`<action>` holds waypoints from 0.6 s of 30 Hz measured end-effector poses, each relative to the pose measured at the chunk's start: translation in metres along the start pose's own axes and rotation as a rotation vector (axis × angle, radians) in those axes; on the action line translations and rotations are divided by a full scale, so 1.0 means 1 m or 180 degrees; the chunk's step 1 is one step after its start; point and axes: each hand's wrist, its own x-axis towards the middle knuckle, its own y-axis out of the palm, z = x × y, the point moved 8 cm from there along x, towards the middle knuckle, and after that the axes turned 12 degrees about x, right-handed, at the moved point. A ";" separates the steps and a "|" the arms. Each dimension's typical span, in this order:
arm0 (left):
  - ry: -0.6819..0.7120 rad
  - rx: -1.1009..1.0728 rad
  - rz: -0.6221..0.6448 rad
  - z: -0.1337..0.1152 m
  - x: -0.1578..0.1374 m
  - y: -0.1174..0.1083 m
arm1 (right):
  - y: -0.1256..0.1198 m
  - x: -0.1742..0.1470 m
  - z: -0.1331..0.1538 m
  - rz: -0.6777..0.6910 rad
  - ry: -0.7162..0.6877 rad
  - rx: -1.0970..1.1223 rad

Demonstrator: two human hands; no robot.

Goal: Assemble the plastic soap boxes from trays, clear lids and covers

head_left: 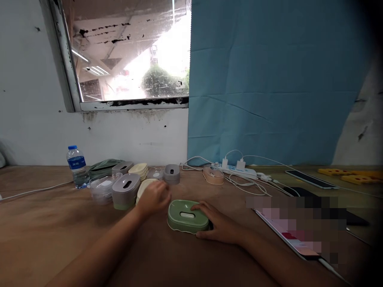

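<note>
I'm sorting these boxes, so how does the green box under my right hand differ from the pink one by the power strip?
The green box is green, near, and touched by the right hand; the pink box is pale pink, farther back beside the power strip, untouched. Both are rounded and lie flat on the table.

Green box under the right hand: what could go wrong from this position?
1. The right hand lies only against the side of the green box, so it might slide on the table.
2. The left hand hovers blurred beside the cream lids and grey box; a careless sweep could topple them.
3. The cables lie close behind.
</note>
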 end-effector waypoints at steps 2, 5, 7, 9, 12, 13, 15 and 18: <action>-0.0773 0.0413 0.0047 0.034 0.024 0.007 | 0.000 -0.001 0.002 -0.0006 -0.0010 -0.0035; -0.1111 0.0493 0.0288 0.069 0.057 0.032 | 0.000 -0.002 0.003 0.0020 0.0042 -0.0057; -0.1183 0.0445 0.0487 0.086 0.071 0.051 | 0.001 -0.003 0.002 0.0034 0.0090 -0.0075; -0.1206 0.0345 0.0664 0.097 0.077 0.068 | 0.001 -0.003 0.001 0.0026 0.0085 -0.0113; -0.1280 0.0171 0.0786 0.109 0.079 0.082 | 0.001 -0.003 0.001 0.0009 0.0034 -0.0154; -0.1321 0.0110 0.0783 0.113 0.080 0.084 | 0.001 -0.003 0.001 -0.0001 0.0035 -0.0160; -0.1419 -0.0033 0.0727 0.119 0.081 0.084 | 0.000 -0.003 0.000 -0.0001 0.0063 -0.0163; -0.1604 -0.0308 0.0505 0.126 0.082 0.077 | 0.000 -0.003 0.002 -0.0005 0.0088 -0.0181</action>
